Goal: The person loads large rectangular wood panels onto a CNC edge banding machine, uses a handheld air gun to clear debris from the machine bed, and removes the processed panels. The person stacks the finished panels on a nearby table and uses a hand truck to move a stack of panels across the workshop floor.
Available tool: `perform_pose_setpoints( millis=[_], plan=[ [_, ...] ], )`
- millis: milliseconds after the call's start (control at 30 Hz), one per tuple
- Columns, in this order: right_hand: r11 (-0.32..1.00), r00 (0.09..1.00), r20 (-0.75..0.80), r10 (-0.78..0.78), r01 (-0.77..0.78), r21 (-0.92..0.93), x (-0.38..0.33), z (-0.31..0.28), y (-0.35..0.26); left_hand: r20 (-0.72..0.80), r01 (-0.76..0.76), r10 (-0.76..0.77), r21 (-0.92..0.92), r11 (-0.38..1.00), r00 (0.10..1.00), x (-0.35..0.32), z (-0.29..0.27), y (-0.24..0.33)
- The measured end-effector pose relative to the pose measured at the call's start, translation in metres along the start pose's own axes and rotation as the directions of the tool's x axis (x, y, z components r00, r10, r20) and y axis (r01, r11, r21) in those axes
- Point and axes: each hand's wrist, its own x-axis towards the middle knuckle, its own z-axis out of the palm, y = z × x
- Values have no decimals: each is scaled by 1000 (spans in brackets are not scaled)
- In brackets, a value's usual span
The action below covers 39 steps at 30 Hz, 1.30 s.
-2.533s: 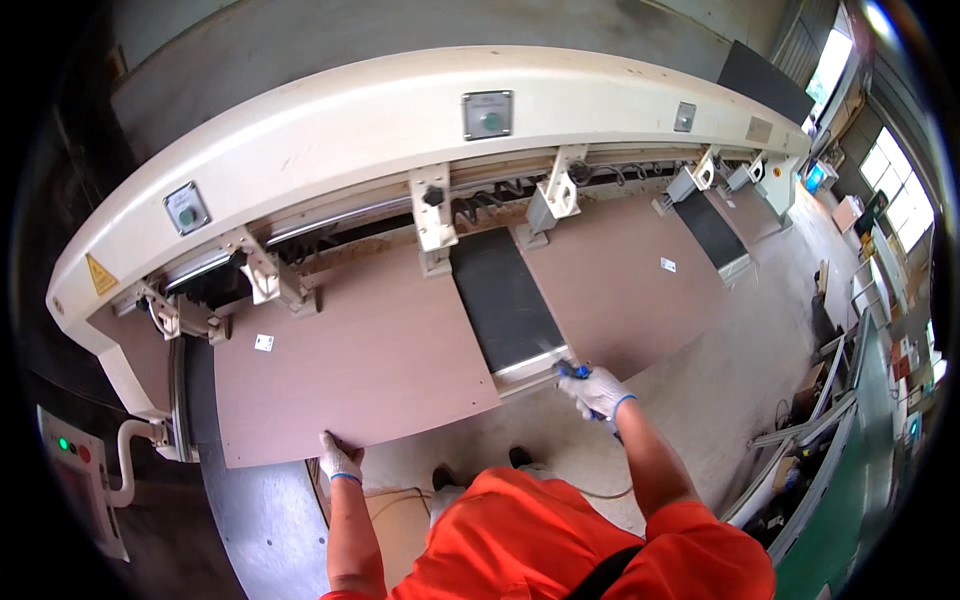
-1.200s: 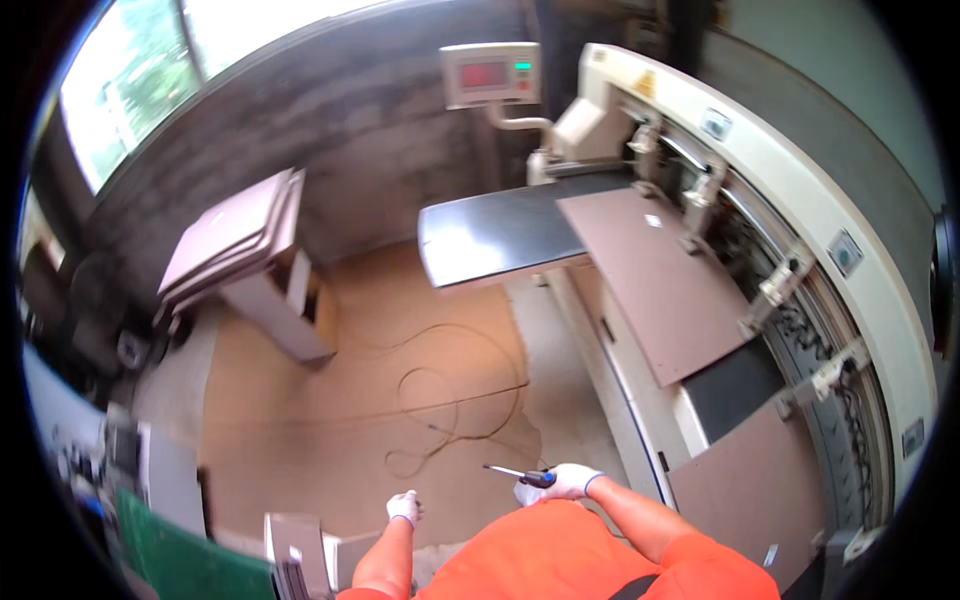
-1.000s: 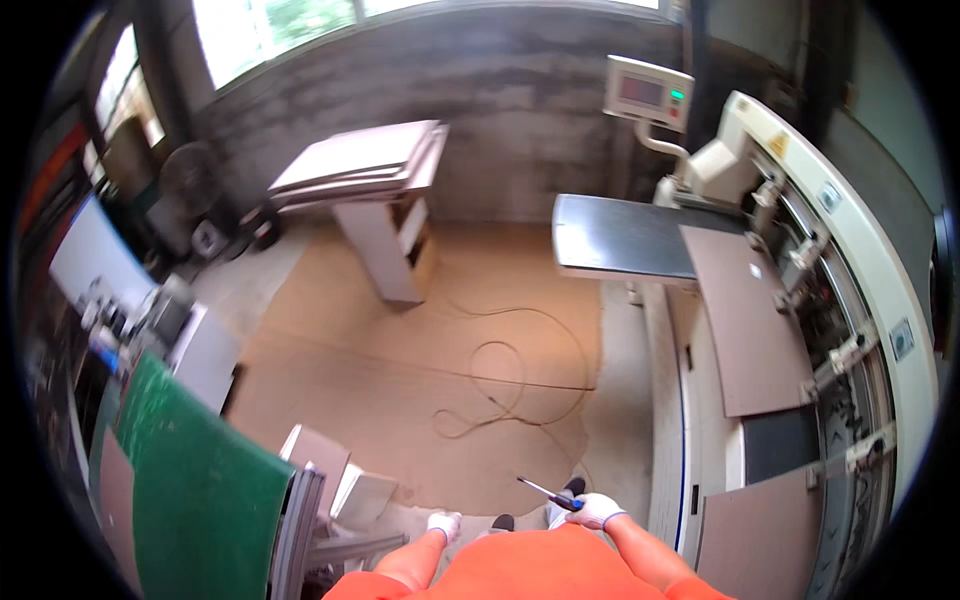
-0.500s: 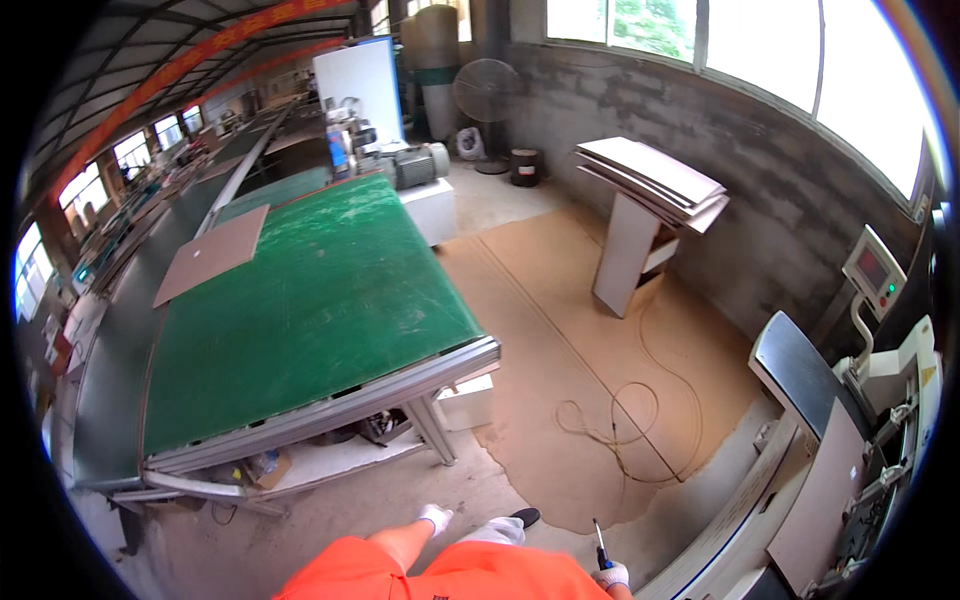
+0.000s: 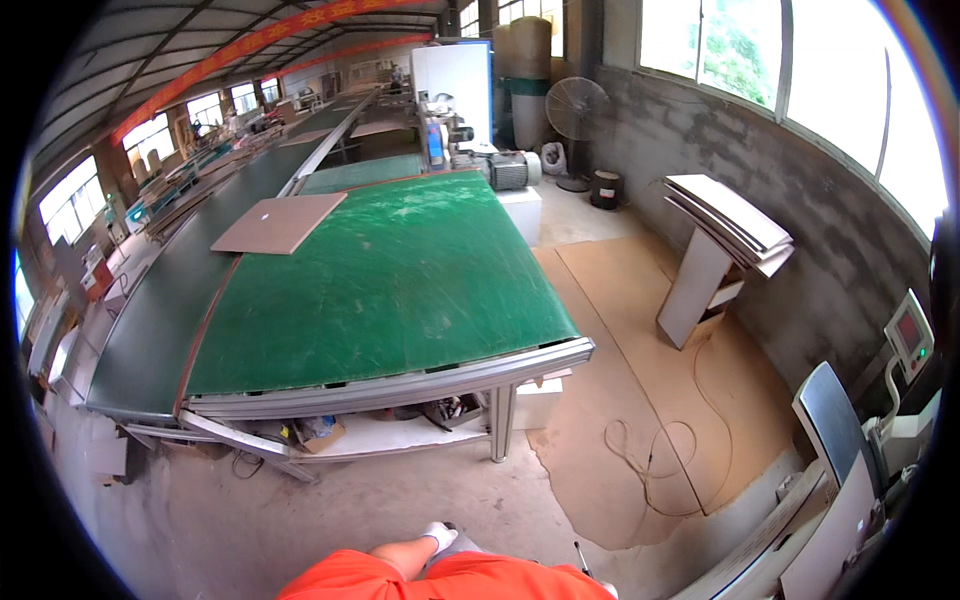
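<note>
My left hand (image 5: 440,535), in a white glove, hangs low in front of my orange shirt, nearest to the near end of a green conveyor belt (image 5: 400,290). Its fingers are too small to read, and a dark tip shows just beside it. Only a sliver of my gloved right hand (image 5: 608,590) shows at the lower edge. From it rises a screwdriver-like tool (image 5: 582,558) with a thin shaft and a dark handle. A flat brownish panel (image 5: 280,222) lies across the belt's far left side.
A metal frame (image 5: 400,385) edges the belt, with a cluttered shelf (image 5: 370,440) beneath. Right of it, brown sheeting (image 5: 620,350) covers the floor, with a looped hose (image 5: 650,465). Boards (image 5: 730,215) lie stacked on a stand by the wall. A machine with a screen (image 5: 908,335) stands at right.
My view has turned left, so the belt and boards sit further right in it. My right hand has mostly dropped out below the lower edge, with the tool still in it.
</note>
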Motion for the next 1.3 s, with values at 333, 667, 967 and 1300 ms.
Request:
perform_pose_setpoints(
  millis=[333,667,967,1300],
  plan=[
    [821,986,168,-20,-79,565,85,73,-91,84,-66,86,-219,973,993,29,-75,-71],
    [797,892,214,-398,452,-400,-22,239,-267,-167,215,-248,-195,957,954,49,-182,-256],
    [557,757,468,-455,653,-514,-125,248,-434,-148,378,-433,-295,877,889,48,-182,-288],
    [413,20,764,-645,850,327,-297,415,-697,-348,-105,-384,-842,529,855,-11,-255,-245]
  ],
)
